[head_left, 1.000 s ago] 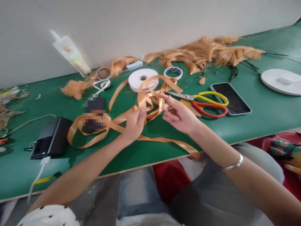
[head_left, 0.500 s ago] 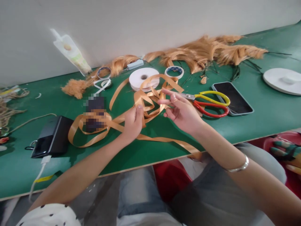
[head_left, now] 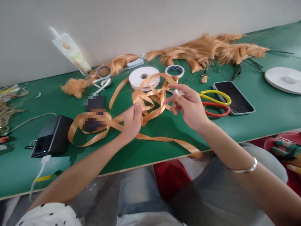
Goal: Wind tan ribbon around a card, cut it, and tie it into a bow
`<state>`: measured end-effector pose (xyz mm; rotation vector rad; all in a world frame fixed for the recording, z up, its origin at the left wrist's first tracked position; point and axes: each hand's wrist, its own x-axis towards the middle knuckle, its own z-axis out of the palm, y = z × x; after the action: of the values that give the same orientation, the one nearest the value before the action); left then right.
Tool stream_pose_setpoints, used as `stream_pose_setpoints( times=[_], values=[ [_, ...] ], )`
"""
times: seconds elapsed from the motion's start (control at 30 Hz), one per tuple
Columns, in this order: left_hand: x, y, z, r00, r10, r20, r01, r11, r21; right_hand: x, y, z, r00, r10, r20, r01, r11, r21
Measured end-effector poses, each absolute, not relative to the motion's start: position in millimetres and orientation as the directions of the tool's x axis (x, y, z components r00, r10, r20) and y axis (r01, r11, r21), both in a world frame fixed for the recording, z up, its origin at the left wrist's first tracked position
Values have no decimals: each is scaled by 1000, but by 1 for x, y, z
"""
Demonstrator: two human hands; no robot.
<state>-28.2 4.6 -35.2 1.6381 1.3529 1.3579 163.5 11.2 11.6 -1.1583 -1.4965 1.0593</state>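
Ribbon (head_left: 150, 102), orange satin, is lying in loose loops across the green table (head_left: 258, 116), one tail trailing off the near edge at 5 o'clock.

Left hand (head_left: 131, 121): fingers are closed, a ribbon strand pinched at the loops' 7 o'clock side.

Right hand (head_left: 188, 105): raised at 3 o'clock of the loops, thumb and forefinger narrowed; whether ribbon is gripped cannot be told.

Risks judged:
- Loops may be collapsed or twisted if the pinch is slackened.
- The hanging tail may be dragged off the table.
- Scissors (head_left: 215, 102), just past the right hand at 3 o'clock beside a phone (head_left: 235, 97), may be knocked or snagged.
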Motion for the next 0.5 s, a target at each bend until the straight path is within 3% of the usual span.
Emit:
stream_pose_setpoints(
  times=[0.07,0.1,0.17,0.23,0.3,0.37,0.43,0.5],
  values=[
    [-28,5,-36,-51,947,317,311,-287,906,164,10,15,-283,953,112,-25,110,-994],
    [-28,5,-36,-55,947,317,312,-285,906,164,10,17,-378,921,91,-24,89,-996],
    [-27,5,-35,-70,944,323,314,-287,905,165,8,17,-537,843,29,163,137,-977],
    [-27,5,-35,-83,938,337,310,-298,903,164,6,14,-562,826,-39,482,288,-827],
    [-26,5,-34,-89,930,358,308,-316,898,162,4,10,-447,894,-22,743,358,-565],
    [-26,4,-34,-95,921,378,309,-333,891,160,3,7,-281,954,104,855,298,-425],
    [-27,3,-35,-92,917,389,317,-344,884,158,3,7,-137,962,237,812,246,-529],
    [-27,2,-35,-76,915,395,326,-352,878,157,3,9,-54,959,279,573,258,-778]
  ],
)
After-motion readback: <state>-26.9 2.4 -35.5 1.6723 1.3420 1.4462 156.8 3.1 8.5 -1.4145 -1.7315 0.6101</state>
